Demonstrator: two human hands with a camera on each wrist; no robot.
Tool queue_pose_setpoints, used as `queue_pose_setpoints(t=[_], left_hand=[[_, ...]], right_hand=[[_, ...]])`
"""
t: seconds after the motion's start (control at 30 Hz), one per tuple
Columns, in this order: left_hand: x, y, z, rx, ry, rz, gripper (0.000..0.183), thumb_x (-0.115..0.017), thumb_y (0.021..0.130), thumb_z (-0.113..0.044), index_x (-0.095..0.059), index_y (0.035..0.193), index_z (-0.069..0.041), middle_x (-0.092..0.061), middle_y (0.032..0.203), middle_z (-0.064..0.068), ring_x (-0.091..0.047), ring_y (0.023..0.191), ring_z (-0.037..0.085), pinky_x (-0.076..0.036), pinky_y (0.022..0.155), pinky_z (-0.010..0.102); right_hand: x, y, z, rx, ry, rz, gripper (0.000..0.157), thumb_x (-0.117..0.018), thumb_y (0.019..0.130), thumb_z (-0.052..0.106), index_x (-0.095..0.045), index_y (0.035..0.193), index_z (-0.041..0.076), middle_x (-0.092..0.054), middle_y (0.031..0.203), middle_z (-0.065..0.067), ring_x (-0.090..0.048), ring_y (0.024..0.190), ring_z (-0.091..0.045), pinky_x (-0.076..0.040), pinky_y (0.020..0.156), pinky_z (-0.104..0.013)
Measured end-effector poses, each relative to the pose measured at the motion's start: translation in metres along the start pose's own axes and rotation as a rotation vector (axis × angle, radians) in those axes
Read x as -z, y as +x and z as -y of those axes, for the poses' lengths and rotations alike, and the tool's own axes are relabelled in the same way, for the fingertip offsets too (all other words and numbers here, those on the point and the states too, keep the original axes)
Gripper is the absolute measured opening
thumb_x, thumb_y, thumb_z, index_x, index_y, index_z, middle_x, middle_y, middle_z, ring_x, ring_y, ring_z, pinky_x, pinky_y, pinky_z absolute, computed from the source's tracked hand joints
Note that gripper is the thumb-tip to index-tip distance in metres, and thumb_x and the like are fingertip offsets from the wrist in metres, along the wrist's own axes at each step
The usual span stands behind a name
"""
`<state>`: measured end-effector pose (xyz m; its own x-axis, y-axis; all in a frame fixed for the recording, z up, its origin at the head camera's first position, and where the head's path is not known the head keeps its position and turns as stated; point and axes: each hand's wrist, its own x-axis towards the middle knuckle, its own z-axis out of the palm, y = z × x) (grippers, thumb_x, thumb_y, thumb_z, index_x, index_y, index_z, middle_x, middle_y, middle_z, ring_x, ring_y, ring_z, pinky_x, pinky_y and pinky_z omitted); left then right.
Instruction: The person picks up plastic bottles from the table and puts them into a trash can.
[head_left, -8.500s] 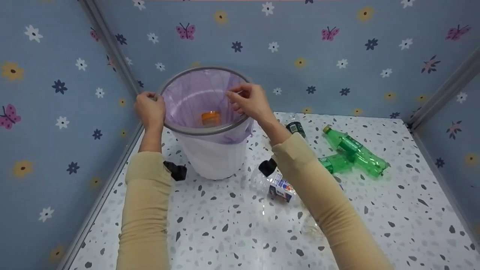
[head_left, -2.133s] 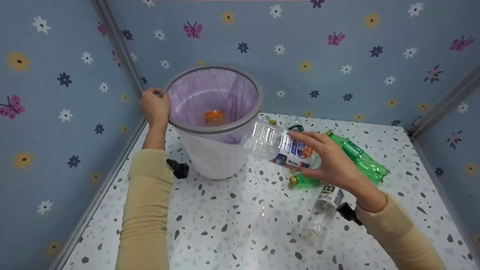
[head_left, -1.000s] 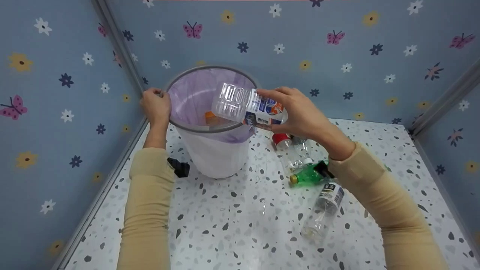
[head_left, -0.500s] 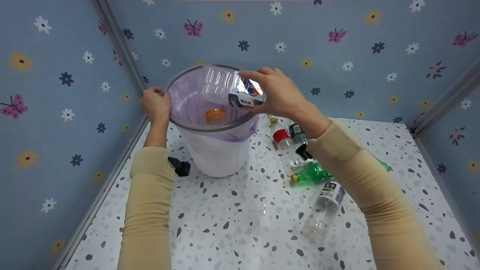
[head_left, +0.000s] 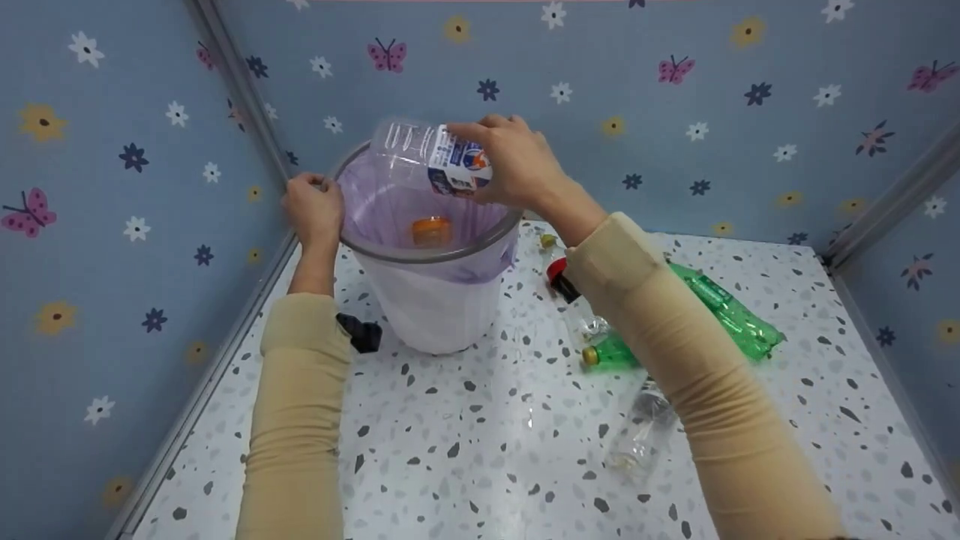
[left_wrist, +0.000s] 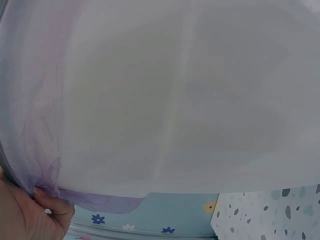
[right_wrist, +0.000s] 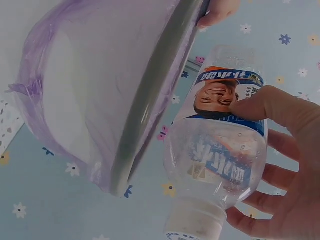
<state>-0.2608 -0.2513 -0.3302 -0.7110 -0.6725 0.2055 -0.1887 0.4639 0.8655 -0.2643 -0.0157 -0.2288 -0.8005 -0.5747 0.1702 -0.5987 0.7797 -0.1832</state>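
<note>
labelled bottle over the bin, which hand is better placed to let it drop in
Likely the right hand: it grips the labelled bottle over the bin, while the left hand is busy holding the rim.

The bottle [head_left: 431,161] is thin, clear plastic, smooth and glossy; its cap [right_wrist: 195,220] is smooth plastic. The bin [head_left: 435,315] is smooth, semi-matt plastic; its rim [head_left: 431,256] has a satin sheen. The liner [head_left: 367,206] is thin, translucent, creased plastic film. The green bottles [head_left: 750,326] are glossy plastic. The jar [head_left: 431,234], seen small and dim, is probably plastic. The floor [head_left: 450,457] is smooth and glossy. The sleeves [head_left: 300,420] are matt cloth.
</note>
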Motion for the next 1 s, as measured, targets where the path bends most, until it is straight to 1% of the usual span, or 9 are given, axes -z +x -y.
queue_pose_setpoints(t=[0.2, 0.43, 0.6, 0.8, 0.93, 1.0], left_hand=[[0.0, 0.0, -0.001, 0.01, -0.011, 0.007, 0.023, -0.046, 0.088, -0.009, -0.06, 0.101, 0.004, -0.059, 0.102, 0.017, -0.053, 0.087, 0.024, -0.042, 0.077, 0.034], [0.001, 0.001, -0.001, 0.012, -0.014, 0.019, 0.023, -0.046, 0.089, -0.009, -0.059, 0.102, 0.004, -0.059, 0.103, 0.017, -0.054, 0.091, 0.025, -0.042, 0.079, 0.034], [0.001, 0.0, -0.001, 0.001, 0.011, 0.009, 0.023, -0.046, 0.089, -0.01, -0.06, 0.103, 0.003, -0.06, 0.103, 0.016, -0.054, 0.087, 0.025, -0.042, 0.075, 0.034], [0.002, -0.002, -0.002, 0.0, 0.005, 0.013, 0.023, -0.046, 0.089, -0.011, -0.06, 0.102, 0.003, -0.06, 0.101, 0.016, -0.053, 0.085, 0.023, -0.041, 0.073, 0.033], [0.002, -0.002, -0.002, 0.004, 0.004, 0.016, 0.023, -0.046, 0.089, -0.01, -0.059, 0.102, 0.003, -0.059, 0.101, 0.015, -0.053, 0.086, 0.023, -0.042, 0.074, 0.033], [0.001, -0.001, -0.002, 0.007, 0.007, 0.016, 0.023, -0.046, 0.089, -0.01, -0.059, 0.103, 0.003, -0.059, 0.102, 0.015, -0.053, 0.088, 0.023, -0.042, 0.076, 0.033]], right_hand=[[-0.009, 0.011, 0.003, 0.006, -0.008, -0.001, 0.077, -0.075, 0.07, 0.027, -0.036, 0.135, 0.029, -0.043, 0.129, -0.003, -0.035, 0.115, -0.024, -0.03, 0.092, -0.042], [-0.02, 0.021, 0.009, 0.004, -0.023, 0.02, 0.078, -0.075, 0.069, 0.025, -0.034, 0.136, 0.029, -0.041, 0.131, -0.002, -0.034, 0.115, -0.024, -0.029, 0.092, -0.042], [-0.028, 0.026, 0.01, 0.015, -0.02, 0.031, 0.079, -0.076, 0.069, 0.027, -0.034, 0.136, 0.029, -0.039, 0.133, -0.003, -0.034, 0.115, -0.024, -0.029, 0.092, -0.043], [-0.038, 0.029, 0.012, 0.036, -0.011, 0.042, 0.08, -0.076, 0.067, 0.031, -0.035, 0.136, 0.027, -0.039, 0.132, -0.004, -0.031, 0.118, -0.025, -0.025, 0.095, -0.044], [-0.042, 0.031, 0.013, 0.036, -0.007, 0.068, 0.08, -0.076, 0.069, 0.028, -0.033, 0.137, 0.024, -0.036, 0.135, -0.005, -0.028, 0.122, -0.025, -0.022, 0.098, -0.046], [-0.043, 0.032, 0.014, 0.04, -0.006, 0.079, 0.079, -0.075, 0.07, 0.025, -0.033, 0.137, 0.021, -0.035, 0.136, -0.006, -0.028, 0.123, -0.026, -0.022, 0.098, -0.047]])
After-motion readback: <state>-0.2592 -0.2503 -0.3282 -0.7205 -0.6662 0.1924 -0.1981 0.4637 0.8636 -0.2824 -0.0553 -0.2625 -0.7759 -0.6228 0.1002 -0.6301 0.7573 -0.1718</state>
